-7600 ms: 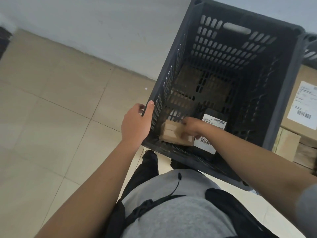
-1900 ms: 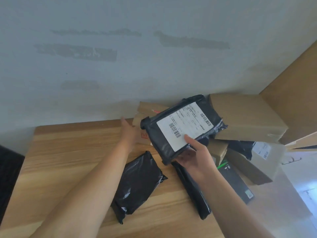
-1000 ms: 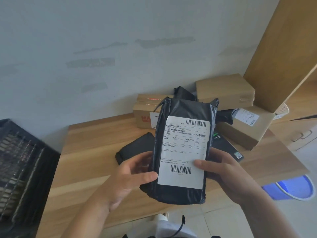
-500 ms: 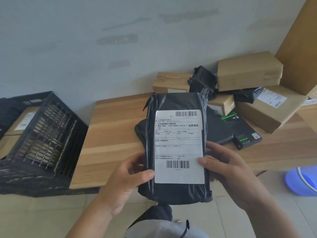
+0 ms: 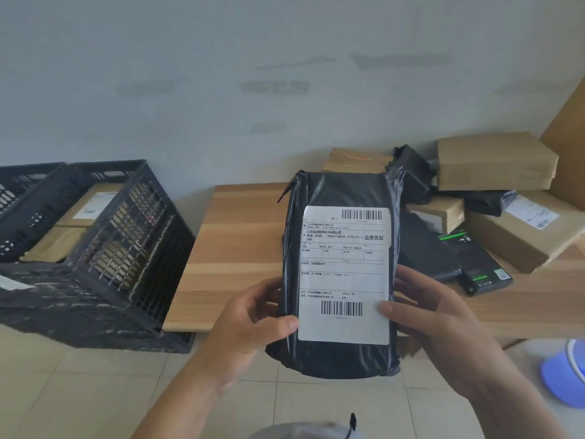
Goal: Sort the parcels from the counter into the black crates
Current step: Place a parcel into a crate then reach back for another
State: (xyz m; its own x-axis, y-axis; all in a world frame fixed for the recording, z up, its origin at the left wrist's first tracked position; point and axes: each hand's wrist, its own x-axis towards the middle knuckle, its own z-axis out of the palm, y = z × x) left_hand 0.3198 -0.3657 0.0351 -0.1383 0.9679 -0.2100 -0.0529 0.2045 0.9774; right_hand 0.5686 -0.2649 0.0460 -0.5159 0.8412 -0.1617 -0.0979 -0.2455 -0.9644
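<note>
Black poly-bag parcel [image 5: 343, 280], label facing up, held upright above the wooden counter's [image 5: 240, 236] front edge; left hand [image 5: 250, 327] and right hand [image 5: 433, 315] pinch its lower sides between thumb and fingers. Black crates [image 5: 104, 248] stand beyond the counter's left edge.

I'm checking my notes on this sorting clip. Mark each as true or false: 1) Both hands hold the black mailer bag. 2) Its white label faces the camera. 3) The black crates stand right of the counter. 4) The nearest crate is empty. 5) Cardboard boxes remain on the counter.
1) True: the left hand and right hand grip the black mailer bag.
2) True: the white label faces the camera.
3) False: the black crates stand left of the counter.
4) False: it holds boxes.
5) True: cardboard boxes are piled at its right end.
</note>
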